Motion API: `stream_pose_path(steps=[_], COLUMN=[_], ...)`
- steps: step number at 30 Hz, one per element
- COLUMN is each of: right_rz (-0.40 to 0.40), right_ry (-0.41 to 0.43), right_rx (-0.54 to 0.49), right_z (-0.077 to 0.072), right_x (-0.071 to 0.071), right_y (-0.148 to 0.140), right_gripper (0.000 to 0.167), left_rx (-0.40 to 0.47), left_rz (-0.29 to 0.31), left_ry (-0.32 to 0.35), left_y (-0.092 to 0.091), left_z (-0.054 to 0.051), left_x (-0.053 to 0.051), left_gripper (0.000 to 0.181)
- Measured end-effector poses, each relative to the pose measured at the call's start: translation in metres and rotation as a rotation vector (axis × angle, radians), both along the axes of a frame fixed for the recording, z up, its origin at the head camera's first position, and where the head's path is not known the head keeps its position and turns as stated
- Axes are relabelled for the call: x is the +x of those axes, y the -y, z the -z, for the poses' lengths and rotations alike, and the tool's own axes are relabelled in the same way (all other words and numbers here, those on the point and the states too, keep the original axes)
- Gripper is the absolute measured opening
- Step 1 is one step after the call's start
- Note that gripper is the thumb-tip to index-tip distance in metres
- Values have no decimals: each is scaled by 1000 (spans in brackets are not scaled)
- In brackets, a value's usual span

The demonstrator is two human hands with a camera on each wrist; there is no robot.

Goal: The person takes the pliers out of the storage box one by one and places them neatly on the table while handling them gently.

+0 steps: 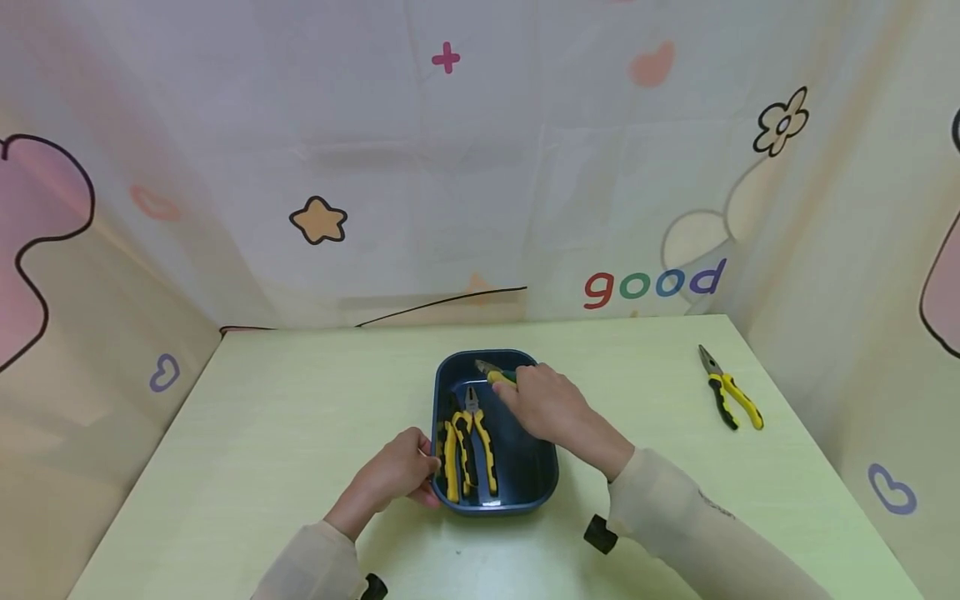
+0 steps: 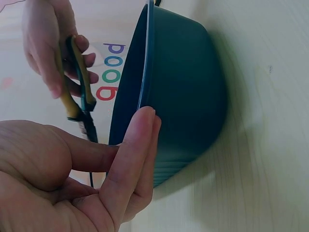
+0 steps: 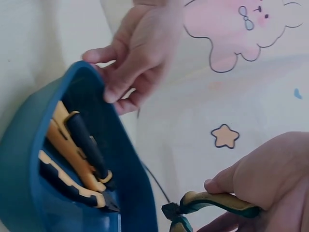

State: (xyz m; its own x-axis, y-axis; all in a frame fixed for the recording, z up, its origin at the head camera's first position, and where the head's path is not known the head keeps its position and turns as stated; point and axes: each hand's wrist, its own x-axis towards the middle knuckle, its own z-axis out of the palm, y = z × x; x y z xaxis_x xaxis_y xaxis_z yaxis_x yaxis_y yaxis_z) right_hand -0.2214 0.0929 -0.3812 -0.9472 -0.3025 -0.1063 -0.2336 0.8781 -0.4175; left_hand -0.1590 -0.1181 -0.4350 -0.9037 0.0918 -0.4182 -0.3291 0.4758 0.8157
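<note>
You are working at a pale green tabletop (image 1: 262, 450) walled by a printed cloth backdrop (image 1: 480, 167), which meets the table's back edge and rises along both sides, with a coloured "good" right of the frame's centre. The dark blue bin (image 1: 525, 467) stands near the lower centre, its far rim near that back edge. You have tabletop stretching from the bin to the slanting left edge, and another wide stretch on the right, partly crossed by your right forearm. Mind the needle-nose pliers (image 1: 720, 382) lying at the right of the frame, near the right edge. Your left hand (image 1: 393, 471) pinches the bin's left rim between thumb and fingers; your right hand (image 1: 551, 404) grasps the green-and-yellow pliers (image 1: 501, 377) by the handles, over the bin's upper right part. Yellow-and-black pliers (image 1: 452, 458) lie along the bin's left side.
</note>
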Motion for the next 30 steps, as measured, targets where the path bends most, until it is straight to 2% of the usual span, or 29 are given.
stream_pose_path(steps=[7, 13, 21, 30], right_rz=[-2, -2, 12, 37], right_ry=[19, 12, 7, 6], right_rx=[-82, -158, -178, -178], right_z=[-20, -30, -41, -56], right_x=[-1, -2, -4, -4], right_y=[-12, -23, -39, -56], right_gripper=[39, 40, 41, 43], left_rx=[-11, -7, 13, -2], left_rz=[2, 3, 4, -5], left_ry=[2, 8, 14, 28], left_y=[1, 1, 1, 2], left_z=[-1, 0, -1, 0], left_x=[0, 0, 1, 0], left_gripper=[9, 9, 8, 8])
